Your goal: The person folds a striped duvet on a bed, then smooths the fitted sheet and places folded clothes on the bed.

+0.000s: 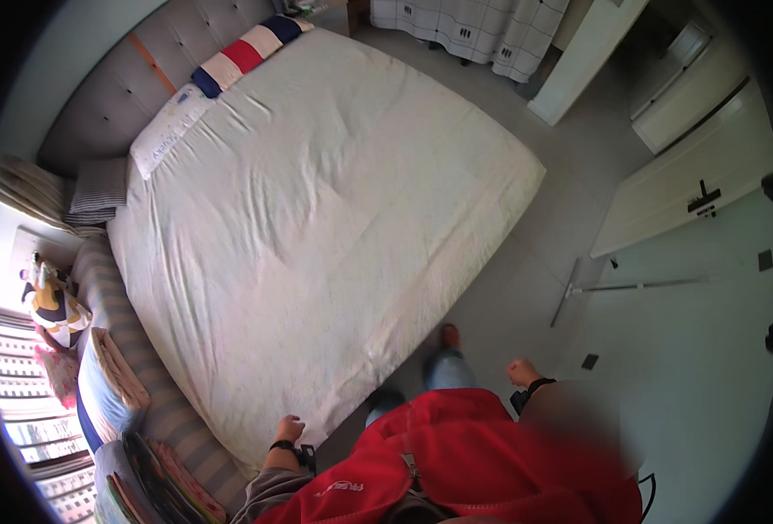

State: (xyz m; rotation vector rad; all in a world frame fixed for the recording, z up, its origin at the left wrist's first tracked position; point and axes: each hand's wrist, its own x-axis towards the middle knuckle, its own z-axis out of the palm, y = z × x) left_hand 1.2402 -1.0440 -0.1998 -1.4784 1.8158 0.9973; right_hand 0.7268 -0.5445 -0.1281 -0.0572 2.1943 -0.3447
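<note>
A large bed with a pale fitted sheet (334, 216) spreads out before me, its cloth creased towards the headboard side. My left hand (289, 429) is over the near corner of the mattress, its fingers curled. Whether it touches the sheet I cannot tell. Past the bed's foot end, my right hand (522, 372) hangs over the floor with its fingers folded in and nothing seen in it. Both wrists wear dark bands. Against the headboard lie a white printed pillow (167, 131) and a striped navy, red and cream pillow (249, 56).
A striped padded bench (164, 393) along the window side carries folded bedding (114, 386) and stacked textiles (157, 485). A long-handled floor tool (609, 287) leans by the right wall, near a white door (681, 177) standing ajar. Grey tiled floor (530, 255) runs past the bed's foot.
</note>
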